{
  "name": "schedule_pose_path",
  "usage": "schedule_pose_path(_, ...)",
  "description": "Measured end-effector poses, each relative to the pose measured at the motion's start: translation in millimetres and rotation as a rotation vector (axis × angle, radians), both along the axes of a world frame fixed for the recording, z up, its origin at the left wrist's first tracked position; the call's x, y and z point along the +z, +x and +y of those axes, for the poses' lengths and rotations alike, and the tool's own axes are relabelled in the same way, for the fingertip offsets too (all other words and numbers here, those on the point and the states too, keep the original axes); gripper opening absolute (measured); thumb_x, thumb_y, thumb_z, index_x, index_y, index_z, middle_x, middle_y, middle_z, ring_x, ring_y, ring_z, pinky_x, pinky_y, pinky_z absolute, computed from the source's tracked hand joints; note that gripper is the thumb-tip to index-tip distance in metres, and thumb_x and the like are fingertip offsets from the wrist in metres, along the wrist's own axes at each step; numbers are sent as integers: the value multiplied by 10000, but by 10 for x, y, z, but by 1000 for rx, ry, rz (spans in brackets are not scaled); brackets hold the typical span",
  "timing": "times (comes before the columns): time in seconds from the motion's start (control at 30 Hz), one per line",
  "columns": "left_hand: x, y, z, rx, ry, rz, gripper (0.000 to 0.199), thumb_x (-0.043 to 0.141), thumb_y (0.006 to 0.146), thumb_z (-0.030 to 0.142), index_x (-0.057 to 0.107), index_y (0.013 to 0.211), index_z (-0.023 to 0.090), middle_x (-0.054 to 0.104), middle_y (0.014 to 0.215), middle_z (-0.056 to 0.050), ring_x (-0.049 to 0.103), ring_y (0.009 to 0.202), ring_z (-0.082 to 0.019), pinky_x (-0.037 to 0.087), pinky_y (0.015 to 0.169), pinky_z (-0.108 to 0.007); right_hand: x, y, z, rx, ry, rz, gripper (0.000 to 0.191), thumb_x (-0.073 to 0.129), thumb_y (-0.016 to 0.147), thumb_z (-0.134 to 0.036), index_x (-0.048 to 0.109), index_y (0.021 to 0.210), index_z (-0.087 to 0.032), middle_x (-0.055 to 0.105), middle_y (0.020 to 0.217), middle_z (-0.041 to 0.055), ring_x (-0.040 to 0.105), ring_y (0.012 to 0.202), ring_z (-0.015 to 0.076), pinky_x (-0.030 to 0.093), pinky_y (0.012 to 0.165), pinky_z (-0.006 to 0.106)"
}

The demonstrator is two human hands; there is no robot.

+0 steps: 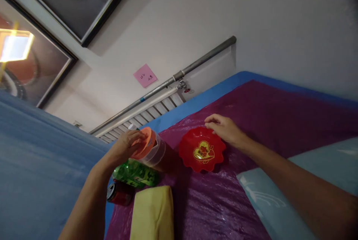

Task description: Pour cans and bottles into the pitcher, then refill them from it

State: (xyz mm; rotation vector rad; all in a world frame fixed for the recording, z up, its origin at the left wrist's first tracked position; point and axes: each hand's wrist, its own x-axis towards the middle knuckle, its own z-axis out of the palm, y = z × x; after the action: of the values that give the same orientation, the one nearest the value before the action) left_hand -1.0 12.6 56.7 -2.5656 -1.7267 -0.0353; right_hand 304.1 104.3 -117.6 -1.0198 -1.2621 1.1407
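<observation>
My left hand (129, 145) is closed over the orange lid (149, 140) of a clear plastic jar (157, 154), which leans at a slant in view. My right hand (223, 127) hovers at the far right rim of a red scalloped dish (187, 150) with a yellow heart print. Its fingers are bent into a pinch, and anything between them is too small to tell. Beside the jar lie a green plastic bottle (135, 173) and a dark red drink can (121, 193). A folded yellow cloth (153, 214) rests nearer to me.
Shiny purple sheeting (218, 202) covers the blue-edged table (232, 83). A pale blue patterned cloth (260, 191) lies under my right forearm. Behind the table are a radiator (165, 105), a metal pipe (207, 56) and a wall with a pink note (145, 75).
</observation>
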Motion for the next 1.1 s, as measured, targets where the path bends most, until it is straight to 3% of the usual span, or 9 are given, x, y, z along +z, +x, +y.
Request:
schedule_pose_path(0.23,-88,22,20,21,-13,77,192,505,886,246,681,961,231,717,1036,-71,630,975,-235,459,907,-414,12,-1,-41,23,-2,-17,98,576,673,-288,619,730,-220,587,630,-23,522,587,148,415,577,275)
schedule_pose_path(0.63,-104,133,10,40,-31,110,223,481,861,285,695,904,240,705,945,-60,635,834,-183,512,765,-301,-16,-24,-32,36,10,-28,72,562,687,-260,611,724,-223,604,650,-12,530,600,151,406,562,268)
schedule_pose_path(1.1,-92,182,1,106,-42,69,223,496,826,316,709,846,251,719,893,-51,647,848,-197,507,775,-299,-63,-57,-93,60,46,-87,55,572,712,-236,620,733,-221,624,667,-6,543,610,149,398,540,249)
